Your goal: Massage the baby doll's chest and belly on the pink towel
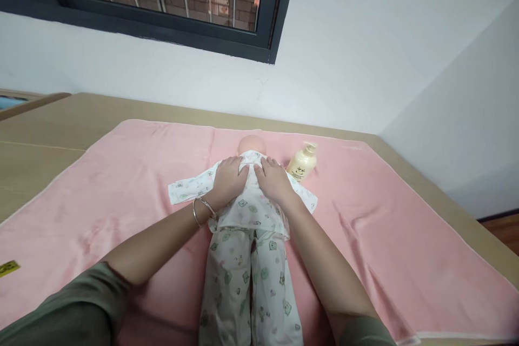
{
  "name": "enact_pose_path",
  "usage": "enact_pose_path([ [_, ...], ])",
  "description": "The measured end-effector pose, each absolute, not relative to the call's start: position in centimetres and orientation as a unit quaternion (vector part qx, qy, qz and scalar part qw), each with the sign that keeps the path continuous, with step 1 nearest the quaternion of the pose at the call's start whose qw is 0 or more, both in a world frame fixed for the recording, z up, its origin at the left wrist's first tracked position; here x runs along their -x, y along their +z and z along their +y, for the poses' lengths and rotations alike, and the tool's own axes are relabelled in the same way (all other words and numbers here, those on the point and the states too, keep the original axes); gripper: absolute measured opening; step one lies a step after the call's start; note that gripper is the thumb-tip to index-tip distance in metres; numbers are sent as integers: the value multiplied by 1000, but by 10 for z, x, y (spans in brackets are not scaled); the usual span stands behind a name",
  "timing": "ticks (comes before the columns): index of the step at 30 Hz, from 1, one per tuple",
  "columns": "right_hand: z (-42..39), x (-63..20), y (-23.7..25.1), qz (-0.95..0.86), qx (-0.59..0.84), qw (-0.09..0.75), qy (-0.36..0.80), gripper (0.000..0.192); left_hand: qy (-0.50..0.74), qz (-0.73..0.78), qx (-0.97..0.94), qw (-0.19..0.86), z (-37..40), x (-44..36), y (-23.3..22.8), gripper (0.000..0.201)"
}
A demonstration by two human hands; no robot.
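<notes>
Printed cotton top (247, 203) pressed under left hand (229, 178) and right hand (275, 178), palms flat

The two hands cover the chest of the baby doll in white printed cotton pyjamas (247, 238), and its face is turned out of view. Its feet are cut off by the lower edge. The label on the cream-yellow plastic pump bottle (302, 162) is too small to read, and the small yellow tag (8, 268) runs off the left edge.

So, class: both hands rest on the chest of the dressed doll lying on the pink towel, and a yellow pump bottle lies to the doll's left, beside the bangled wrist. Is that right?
Not quite. In the head view the pump bottle lies on the other side, beside the right hand, not near the left hand with the bangle. Both hands do rest on the doll on the pink towel.
</notes>
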State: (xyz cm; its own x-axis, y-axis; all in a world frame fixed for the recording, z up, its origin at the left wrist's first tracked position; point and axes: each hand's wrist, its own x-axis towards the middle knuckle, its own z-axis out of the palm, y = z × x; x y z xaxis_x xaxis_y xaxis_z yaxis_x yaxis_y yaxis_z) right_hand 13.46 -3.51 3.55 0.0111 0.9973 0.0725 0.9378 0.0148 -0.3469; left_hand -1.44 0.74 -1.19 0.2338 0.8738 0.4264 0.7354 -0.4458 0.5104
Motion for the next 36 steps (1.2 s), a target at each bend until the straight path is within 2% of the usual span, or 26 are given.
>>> enact_pose_path([
  [3,-37,-133,39,-698,680,217,58,52,370,505,-771,117,7,14,-15,48],
  [7,-44,-122,39,-733,613,296,11,57,420,492,-737,194,8,15,-17,50],
  [12,-45,-113,29,-751,617,225,72,51,486,513,-626,329,9,18,-3,47],
  [14,-46,-111,30,-744,621,236,70,53,487,518,-609,352,8,21,8,46],
  [17,-47,-112,31,-731,624,273,43,55,480,516,-622,343,3,26,25,40],
  [22,-40,-124,29,-774,585,227,82,49,484,469,-669,315,-9,36,46,49],
  [26,-38,-129,31,-750,595,282,62,47,474,463,-689,294,-13,42,59,42],
  [29,-39,-125,28,-762,578,288,53,45,403,480,-752,203,-19,42,66,20],
  [33,-36,-129,25,-740,597,294,98,44,199,453,-861,115,-42,34,66,42],
  [36,-37,-143,37,-669,639,361,116,46,89,418,-898,109,-59,28,58,36],
])
